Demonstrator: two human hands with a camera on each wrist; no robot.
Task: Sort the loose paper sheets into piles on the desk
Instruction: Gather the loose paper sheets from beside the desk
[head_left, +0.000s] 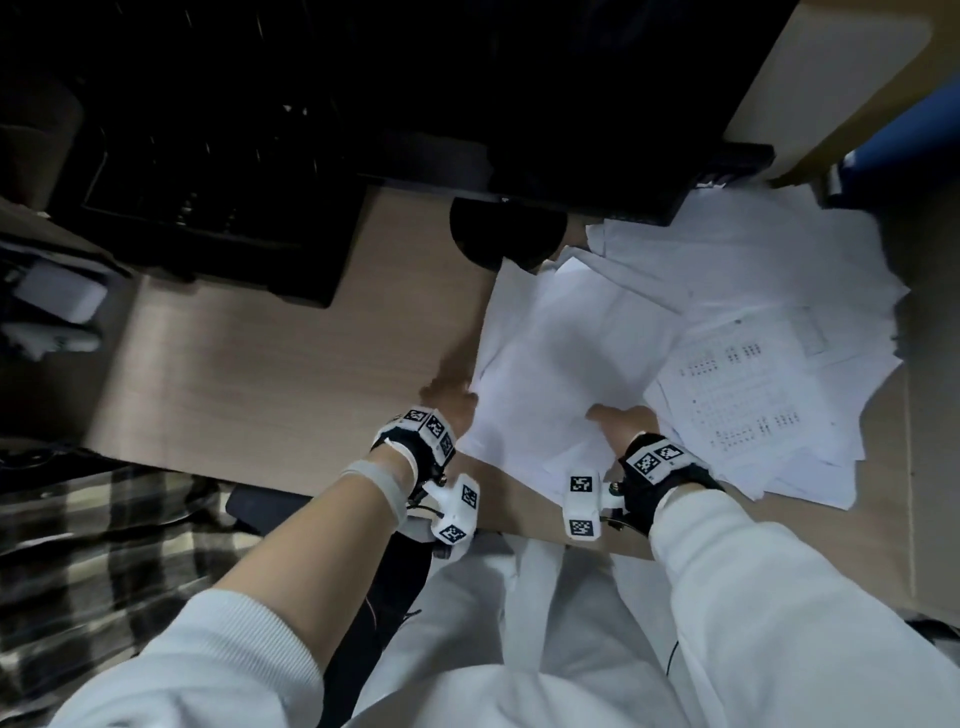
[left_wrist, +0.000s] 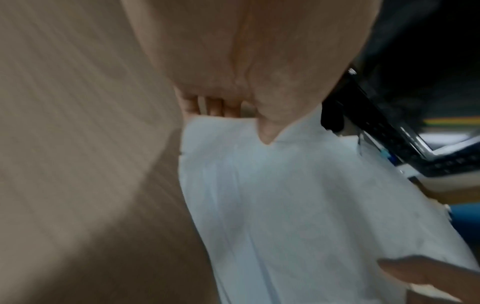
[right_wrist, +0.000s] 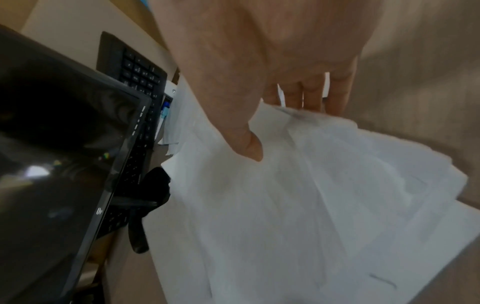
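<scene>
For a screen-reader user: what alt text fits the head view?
Both hands grip a bundle of white sheets, left hand at its left edge, right hand at its near edge, above a wooden desk. More loose paper spreads to the right; a dark monitor stands behind.

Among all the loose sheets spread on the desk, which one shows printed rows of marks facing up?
The printed sheet, just right of the right hand; the neighbouring sheets all look blank white.

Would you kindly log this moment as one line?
hands: left, right both pinch blank sheets | printed sheet beside | desk
</scene>
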